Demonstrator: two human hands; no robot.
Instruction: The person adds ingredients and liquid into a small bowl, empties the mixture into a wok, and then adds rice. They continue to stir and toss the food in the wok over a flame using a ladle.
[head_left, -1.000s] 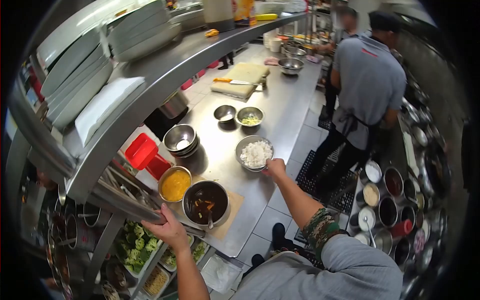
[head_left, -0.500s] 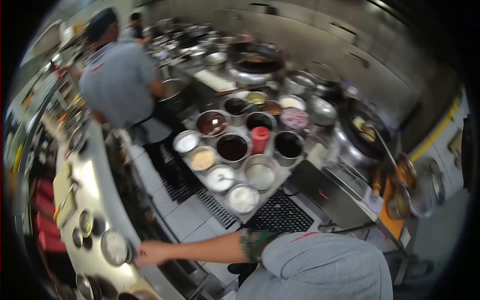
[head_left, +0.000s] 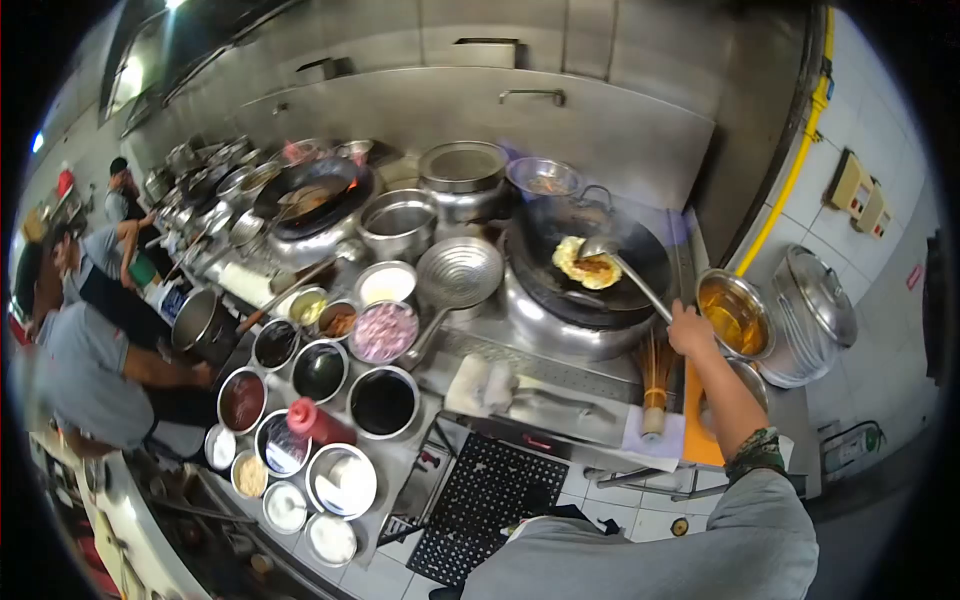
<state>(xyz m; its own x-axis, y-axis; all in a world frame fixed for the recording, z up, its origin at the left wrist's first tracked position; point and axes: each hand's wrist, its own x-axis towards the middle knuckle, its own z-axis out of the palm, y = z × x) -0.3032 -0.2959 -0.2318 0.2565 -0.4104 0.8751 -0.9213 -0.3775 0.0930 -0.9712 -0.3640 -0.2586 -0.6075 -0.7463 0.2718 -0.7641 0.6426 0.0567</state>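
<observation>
"What risk did the head view suggest?"

"The fried egg (head_left: 572, 264) lay in a black wok (head_left: 600, 310); the ladle (head_left: 645, 289) at its edge might have torn it if pushed hard, or strong heat scorched it."

"And the hands?"

"The right hand (head_left: 690, 332) had fingers wrapped round the handle. The left hand was unseen; its fingers, I couldn't tell."

"The egg's look?"

"Pale yellow, ruffled, brown-centred."

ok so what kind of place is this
Most likely a restaurant's working kitchen: there's a large wok with food frying in it, a cluster of metal pots of sauces and seasonings around a red squeeze bottle, and co-workers in grey shirts along the left side.
</observation>
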